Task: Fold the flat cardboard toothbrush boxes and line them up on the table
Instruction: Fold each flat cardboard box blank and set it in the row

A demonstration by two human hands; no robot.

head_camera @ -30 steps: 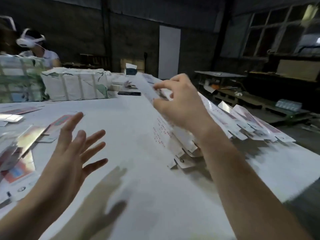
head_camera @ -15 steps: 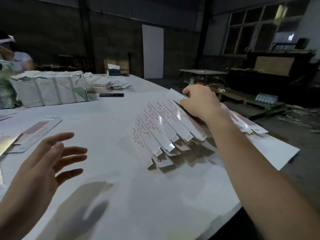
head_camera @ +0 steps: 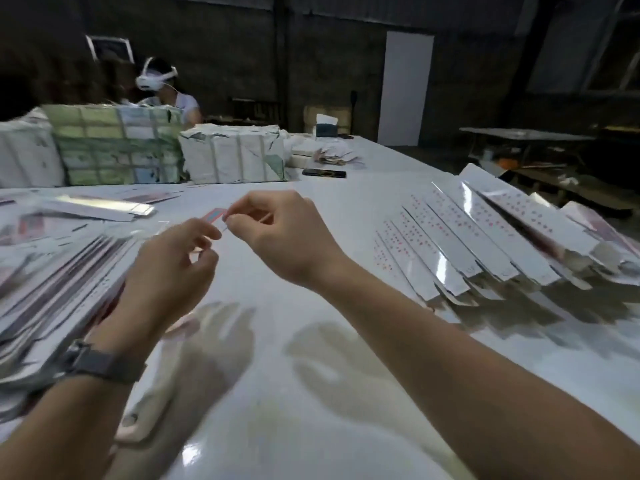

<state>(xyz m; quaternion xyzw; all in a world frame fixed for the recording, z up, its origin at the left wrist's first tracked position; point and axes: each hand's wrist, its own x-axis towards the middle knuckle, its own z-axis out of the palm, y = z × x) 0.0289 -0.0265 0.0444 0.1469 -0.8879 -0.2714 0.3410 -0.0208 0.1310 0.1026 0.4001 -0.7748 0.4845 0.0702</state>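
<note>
A flat cardboard toothbrush box (head_camera: 215, 215) is held above the white table (head_camera: 311, 410), seen almost edge-on, its tabbed near end hanging blurred below my left wrist. My left hand (head_camera: 169, 271) grips it around the middle. My right hand (head_camera: 284, 237) pinches its far end, which shows red and blue print. On the right, a slanted row of folded boxes (head_camera: 485, 247) lies overlapping on the table, white with red dots. A big heap of flat boxes (head_camera: 52, 271) lies on the left.
Wrapped bundles (head_camera: 232, 154) and a green-strapped bundle (head_camera: 117, 147) stand at the back, with a black phone (head_camera: 323, 173) and a tissue box (head_camera: 325, 126) beyond. A person wearing a headset (head_camera: 162, 84) sits behind them. The table's right edge runs just past the row.
My right hand left the row of folded boxes and came to the middle. My left hand, open before, now grips a flat box together with the right. The view swung left.
</note>
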